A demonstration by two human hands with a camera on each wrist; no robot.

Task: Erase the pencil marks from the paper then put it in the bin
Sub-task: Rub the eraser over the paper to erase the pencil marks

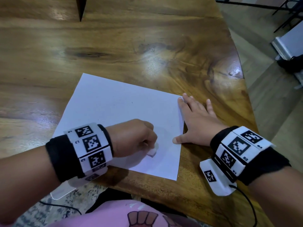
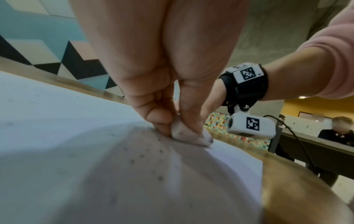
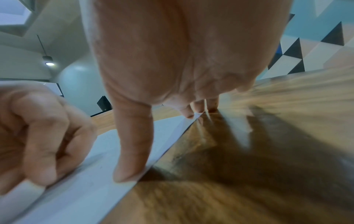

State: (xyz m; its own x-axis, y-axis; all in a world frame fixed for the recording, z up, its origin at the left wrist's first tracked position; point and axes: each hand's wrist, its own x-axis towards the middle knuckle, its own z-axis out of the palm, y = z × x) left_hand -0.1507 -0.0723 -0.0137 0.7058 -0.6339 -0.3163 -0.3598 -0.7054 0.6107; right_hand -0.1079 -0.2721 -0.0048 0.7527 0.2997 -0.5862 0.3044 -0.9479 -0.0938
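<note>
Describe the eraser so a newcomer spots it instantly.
On the wooden table lies one white sheet of paper. Near its front right part, the left hand pinches a small whitish eraser against the sheet. It is the only loose block there, smudged grey, with dark crumbs beside it.

Paper (image 1: pixel 118 112) flat on worktop (image 1: pixel 147 46). Eraser (image 1: pixel 153 151) on paper, under left hand (image 1: pixel 132 136) fingers (image 2: pixel 153 118). Right hand (image 1: pixel 195 122) fingers (image 1: pixel 182 104) on paper's right edge.

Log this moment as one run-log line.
left hand: rubbing eraser on paper | right hand: flat, pinning paper edge | bin: not in view
</note>
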